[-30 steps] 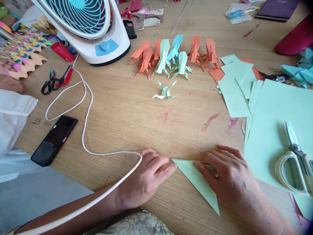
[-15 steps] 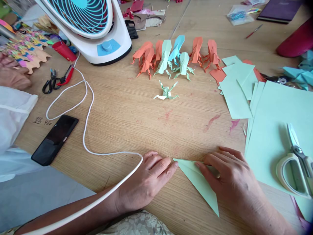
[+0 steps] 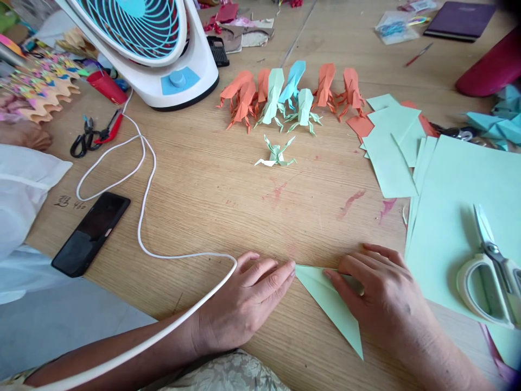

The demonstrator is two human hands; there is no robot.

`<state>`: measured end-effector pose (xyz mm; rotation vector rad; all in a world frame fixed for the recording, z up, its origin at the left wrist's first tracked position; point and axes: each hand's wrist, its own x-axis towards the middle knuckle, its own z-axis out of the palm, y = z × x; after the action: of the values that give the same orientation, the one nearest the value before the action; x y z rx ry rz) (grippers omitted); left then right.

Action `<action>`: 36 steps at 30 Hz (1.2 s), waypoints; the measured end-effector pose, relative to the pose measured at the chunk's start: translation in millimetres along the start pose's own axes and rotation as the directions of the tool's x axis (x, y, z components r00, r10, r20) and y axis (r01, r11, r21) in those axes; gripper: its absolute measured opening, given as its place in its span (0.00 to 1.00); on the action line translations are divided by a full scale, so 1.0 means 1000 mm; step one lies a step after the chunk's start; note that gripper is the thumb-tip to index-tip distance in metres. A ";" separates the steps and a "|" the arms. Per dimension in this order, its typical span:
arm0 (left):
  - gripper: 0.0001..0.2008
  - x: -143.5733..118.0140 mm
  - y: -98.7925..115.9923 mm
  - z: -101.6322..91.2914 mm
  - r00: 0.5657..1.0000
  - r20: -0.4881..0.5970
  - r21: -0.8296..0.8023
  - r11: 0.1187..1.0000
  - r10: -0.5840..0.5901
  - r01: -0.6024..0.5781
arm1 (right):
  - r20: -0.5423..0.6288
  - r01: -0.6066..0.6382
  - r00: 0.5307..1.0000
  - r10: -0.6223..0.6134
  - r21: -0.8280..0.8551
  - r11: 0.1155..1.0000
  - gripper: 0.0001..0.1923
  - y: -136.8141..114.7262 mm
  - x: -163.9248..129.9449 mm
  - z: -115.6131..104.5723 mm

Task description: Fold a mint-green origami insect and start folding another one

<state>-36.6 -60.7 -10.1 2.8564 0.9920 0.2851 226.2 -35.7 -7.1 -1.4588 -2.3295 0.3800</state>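
A pale green sheet of paper (image 3: pixel 336 307), folded into a triangle, lies on the table in front of me. My left hand (image 3: pixel 248 304) rests at its left point, thumb and index finger closed together on the tip. Over the upper right side of the paper bends my right hand (image 3: pixel 382 298), its thumb on the sheet and the fingers curled at the top fold. That hand covers the paper's right part. Farther off stands a small green origami figure (image 3: pixel 276 155) with thin legs. Behind it is a group of orange, green and blue folded-paper figures (image 3: pixel 271 98).
Scissors (image 3: pixel 488 266) lie on green sheets (image 3: pixel 468 179) at right, beside smaller cut pieces (image 3: pixel 391 152). A white cable (image 3: pixel 142 217) runs across my left forearm. At left are a phone (image 3: pixel 91 233), pliers (image 3: pixel 87 136), a fan (image 3: pixel 179 87) and another person's sleeve (image 3: pixel 28 201).
My left index finger has come forward beside the thumb onto the paper's left tip. My right hand keeps its place on the paper. The view has shifted slightly.
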 end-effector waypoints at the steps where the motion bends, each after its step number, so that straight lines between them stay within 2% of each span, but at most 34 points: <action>1: 0.19 0.000 0.000 0.000 1.000 0.002 0.008 1.000 0.000 0.000 | 0.004 -0.001 1.000 0.001 0.002 1.000 0.19 0.000 0.000 0.000; 11: 0.18 0.003 -0.001 -0.007 1.000 -0.001 0.054 0.998 0.007 -0.007 | 0.003 -0.005 1.000 0.005 0.022 1.000 0.19 0.000 0.000 0.000; 24: 0.20 0.001 0.002 -0.007 0.999 0.022 0.080 0.996 -0.034 0.032 | -0.009 0.020 1.000 -0.020 0.001 1.000 0.18 0.002 0.000 0.002; 28: 0.19 -0.001 0.002 -0.009 0.999 0.022 0.059 0.998 -0.039 0.037 | 0.013 0.014 1.000 -0.014 -0.005 1.000 0.18 0.002 0.000 0.001; 32: 0.16 -0.003 0.001 -0.010 0.997 -0.038 0.026 0.998 -0.064 0.065 | 0.032 0.004 0.999 -0.004 -0.001 1.000 0.17 0.001 0.001 0.000; 36: 0.17 0.001 0.004 -0.011 0.999 -0.008 0.034 0.999 -0.036 0.037 | 0.019 0.003 1.000 -0.002 -0.007 1.000 0.18 0.001 0.001 0.000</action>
<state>-35.4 -62.4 1.3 2.8665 1.0595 0.2783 226.6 -34.4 -7.8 -1.4615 -2.3493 0.3870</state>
